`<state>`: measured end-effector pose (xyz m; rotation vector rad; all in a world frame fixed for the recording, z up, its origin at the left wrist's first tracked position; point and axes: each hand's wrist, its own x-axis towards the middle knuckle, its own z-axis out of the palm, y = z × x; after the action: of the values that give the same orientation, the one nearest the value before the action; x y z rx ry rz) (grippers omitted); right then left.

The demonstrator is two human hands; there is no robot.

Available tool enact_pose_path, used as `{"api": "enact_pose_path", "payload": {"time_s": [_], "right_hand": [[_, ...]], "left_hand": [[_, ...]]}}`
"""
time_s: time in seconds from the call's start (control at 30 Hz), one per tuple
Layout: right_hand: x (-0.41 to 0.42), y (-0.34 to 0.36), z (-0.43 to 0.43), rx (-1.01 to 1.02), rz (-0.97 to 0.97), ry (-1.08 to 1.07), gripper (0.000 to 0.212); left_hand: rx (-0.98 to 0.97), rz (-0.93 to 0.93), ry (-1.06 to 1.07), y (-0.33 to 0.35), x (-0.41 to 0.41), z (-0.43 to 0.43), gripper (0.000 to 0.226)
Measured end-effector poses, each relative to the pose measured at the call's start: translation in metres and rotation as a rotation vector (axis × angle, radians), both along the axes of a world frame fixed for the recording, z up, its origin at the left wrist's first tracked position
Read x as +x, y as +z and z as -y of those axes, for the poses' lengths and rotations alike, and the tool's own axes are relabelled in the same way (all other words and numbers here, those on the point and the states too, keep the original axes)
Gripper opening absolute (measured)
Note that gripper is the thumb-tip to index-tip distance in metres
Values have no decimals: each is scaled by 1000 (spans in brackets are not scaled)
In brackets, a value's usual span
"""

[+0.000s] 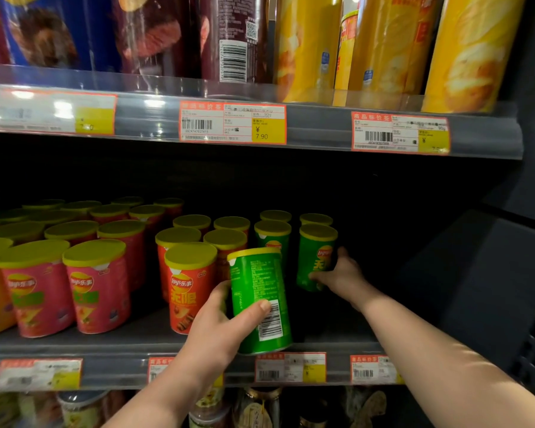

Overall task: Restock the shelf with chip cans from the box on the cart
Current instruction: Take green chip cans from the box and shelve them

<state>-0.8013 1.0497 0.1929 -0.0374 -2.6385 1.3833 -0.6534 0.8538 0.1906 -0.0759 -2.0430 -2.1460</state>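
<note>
left hand (pixel 220 322) grips green can (pixel 260 301), tilted for shelving | right hand (pixel 342 274) grips neighbouring can (pixel 315 257), seemingly aligning the row

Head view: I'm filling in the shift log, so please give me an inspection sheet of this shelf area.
Surface: middle shelf, dark, carrying rows of short cans.
Job's things: tilted green can at the front edge; upright green can further back.
Clutter: nothing seen.
Grippers: left hand grips the tilted green can; right hand holds the upright green can.
Cables: nothing seen.
Surroundings: red cans and pink cans at left, tall yellow cans above, price tags on shelf edges.
</note>
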Motion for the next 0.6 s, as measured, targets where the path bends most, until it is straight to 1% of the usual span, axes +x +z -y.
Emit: {"api": "enact_pose_path", "payload": {"time_s": [0.13,0.2,0.23,0.27,0.3,0.33,0.37,0.4,0.43,0.47,0.5,0.53,0.57,0.6], "right_hand": [[-3,0,1,-6,-3,-34,68],[-4,-2,0,-42,-10,-40,78],[-3,-3,-1,-62,-44,-61,81],[2,-1,-1,-85,-102,-94,80],[10,3,0,-113,-190,-125,73],[19,6,1,-153,-265,-124,60],[28,10,2,-204,-303,-64,47],[37,13,3,-258,-282,58,35],[47,16,6,-303,-192,235,31],[57,16,9,-331,-60,423,39],[64,14,11,-321,63,559,59],[69,12,13,-290,151,644,78],[73,10,15,-284,196,698,84],[76,9,18,-292,200,722,83]], "left_hand": [[8,-6,0,-1,-1,1,55],[18,-3,-5,-2,-1,1,56],[20,-2,-7,-2,-1,1,56],[21,-3,-6,-2,-1,1,55],[18,-8,-6,-2,-2,1,55],[17,-13,-7,-2,-2,1,54],[12,-21,-9,-1,-3,1,54],[1,-28,-9,-1,-5,0,54],[-16,-34,-11,0,-6,-1,56],[-27,-46,-20,1,-7,-3,58],[-37,-56,-35,0,-9,-4,60],[-48,-65,-53,0,-10,-6,60],[-62,-75,-73,1,-11,-7,58],[-79,-79,-86,1,-12,-7,58]]}}
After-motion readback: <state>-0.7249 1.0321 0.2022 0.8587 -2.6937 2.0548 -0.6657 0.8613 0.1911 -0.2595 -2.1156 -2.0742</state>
